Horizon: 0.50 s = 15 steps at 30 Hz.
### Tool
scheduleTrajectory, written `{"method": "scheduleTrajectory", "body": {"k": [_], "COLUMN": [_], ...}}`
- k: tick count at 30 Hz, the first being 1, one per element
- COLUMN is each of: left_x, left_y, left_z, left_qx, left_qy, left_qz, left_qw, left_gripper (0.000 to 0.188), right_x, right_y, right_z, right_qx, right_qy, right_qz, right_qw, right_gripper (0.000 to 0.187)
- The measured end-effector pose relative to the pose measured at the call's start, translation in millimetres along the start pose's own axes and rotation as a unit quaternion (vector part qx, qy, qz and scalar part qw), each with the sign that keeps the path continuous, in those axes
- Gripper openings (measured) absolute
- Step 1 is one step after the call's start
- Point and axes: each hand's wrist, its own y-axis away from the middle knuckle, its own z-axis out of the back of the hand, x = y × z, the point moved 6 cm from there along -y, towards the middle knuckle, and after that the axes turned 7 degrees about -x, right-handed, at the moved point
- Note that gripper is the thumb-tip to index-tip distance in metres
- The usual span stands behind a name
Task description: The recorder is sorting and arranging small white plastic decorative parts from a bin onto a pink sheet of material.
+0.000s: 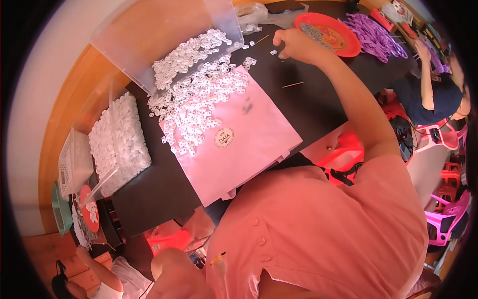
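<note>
My right hand (301, 46) reaches over the far side of the dark table, thumb and index finger apart, with nothing visible between them. Beside its fingertips lies a small white piece with dark holes (273, 52). A large heap of the same white pieces (199, 94) spills from a tipped clear plastic bin (144, 35) onto a flat pink bag (244, 144) in front of me. The bag bears a round pale sticker (224, 138). Of my left arm, only a bent part (172, 264) shows at the lower edge; the left hand is out of sight.
A red tray (352, 44) with small grey pieces stands beyond my right hand, beside purple straps (373, 37). Thin sticks (293, 84) lie nearby. At left is a clear box of white items (119, 142). Other people sit at right (430, 97) and lower left (119, 279).
</note>
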Motion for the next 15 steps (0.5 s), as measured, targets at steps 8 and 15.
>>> {"method": "scheduleTrajectory", "body": {"k": [8,15], "left_x": [32,56], "left_y": [23,97], "left_z": [-68,-91], "left_qx": [0.392,0.385], "left_qy": [0.144,0.07], "left_qz": [0.303,0.377], "left_qw": [0.857,0.839], "left_gripper": [0.017,0.025], "right_x": [-23,42], "right_y": [-27,-44], "right_z": [-47,-75], "right_qx": [0.184,0.146], "right_qy": [0.026,0.042], "right_qz": [-0.105,-0.048], "right_qw": [0.977,0.987], "right_gripper": [0.028,0.021]}}
